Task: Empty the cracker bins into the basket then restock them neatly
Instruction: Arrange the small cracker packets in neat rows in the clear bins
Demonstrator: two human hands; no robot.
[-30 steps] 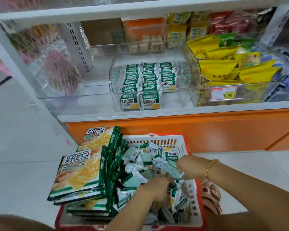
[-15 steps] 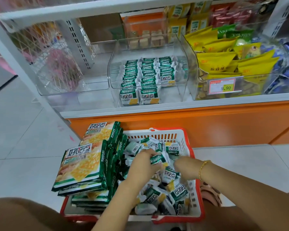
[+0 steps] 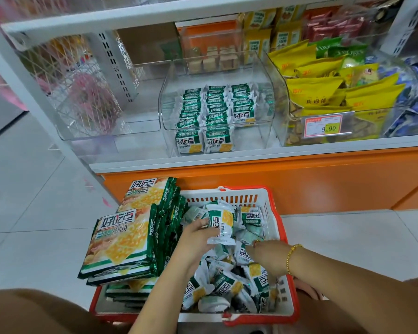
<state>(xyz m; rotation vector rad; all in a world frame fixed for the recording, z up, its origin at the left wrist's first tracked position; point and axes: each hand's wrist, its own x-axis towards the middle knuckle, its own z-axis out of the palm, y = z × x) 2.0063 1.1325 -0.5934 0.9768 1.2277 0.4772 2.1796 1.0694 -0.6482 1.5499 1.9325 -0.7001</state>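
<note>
Left hand [image 3: 196, 239]: grasping one small cracker packet [image 3: 221, 224] — held just over the heap in the basket [image 3: 245, 189].
Right hand [image 3: 269, 257]: down among loose packets [image 3: 227, 285]; grip cannot be told.
Middle bin [image 3: 256, 138]: on the shelf [image 3: 227, 162], partly filled — neat rows.
Big packs [image 3: 121, 239]: stacked at basket's left side.

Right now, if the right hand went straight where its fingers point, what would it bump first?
Probably the loose cracker packet lying at the fingertips of the right hand in the basket; it may already touch it. Just beyond is the left hand, gripping a second cracker packet. Depth is unclear.
</note>
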